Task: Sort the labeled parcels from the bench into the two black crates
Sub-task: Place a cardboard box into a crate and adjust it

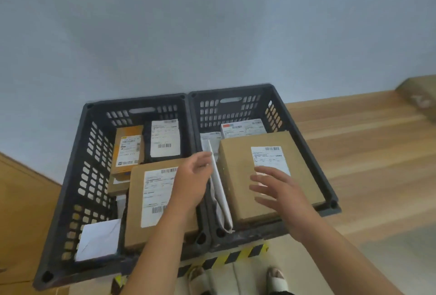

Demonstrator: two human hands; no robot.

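Two black crates stand side by side, the left crate point(77, 176) and the right crate point(304, 143). In the right crate a large labeled cardboard box point(238, 176) lies on top, with a white flat mailer point(219, 191) standing on edge at its left. My right hand point(276, 188) hovers just over that box with fingers spread, holding nothing. My left hand point(191, 179) is over the wall between the crates, fingers apart, fingertips beside the mailer's top edge. The left crate holds a labeled brown box point(136, 202), an orange box point(128, 148), a black parcel point(165, 139) and a white envelope point(99, 240).
The wooden bench point(368, 157) stretches to the right of the crates, with a blurred cardboard box point(420, 96) at its far end. A brown surface point(21, 212) lies left of the crates. Yellow-black hazard tape point(233, 255) marks the front edge, above my feet. A grey wall is behind.
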